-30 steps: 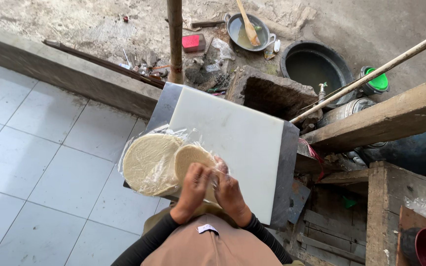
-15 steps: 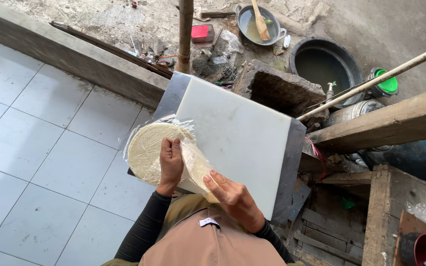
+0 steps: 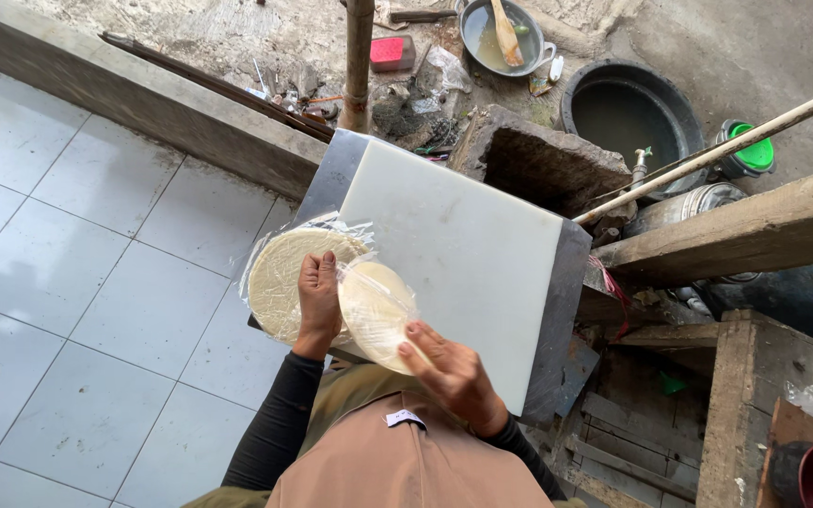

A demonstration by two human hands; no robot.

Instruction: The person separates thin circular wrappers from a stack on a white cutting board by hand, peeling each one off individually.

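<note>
— Where is the single thin pale round wrapper sheet [image 3: 375, 313] right now?

— Off the white rectangular plastic worktop [image 3: 463, 254], held over its near left corner. It is tilted, its face turned up and left, its longer visible span running from upper left to lower right.

— Which hand has it?

— Both touch it. The right hand [image 3: 454, 372] pinches its lower right edge, fingers closed on the rim. The left hand [image 3: 319, 299] sits just left of it, fingers curled against its left edge; its grip looks closed, though whether on the sheet or the pack I cannot tell.

— And the rest?

— The clear plastic pack of round wrappers [image 3: 284, 277] lies flat at the worktop's left edge, under the left hand.
</note>
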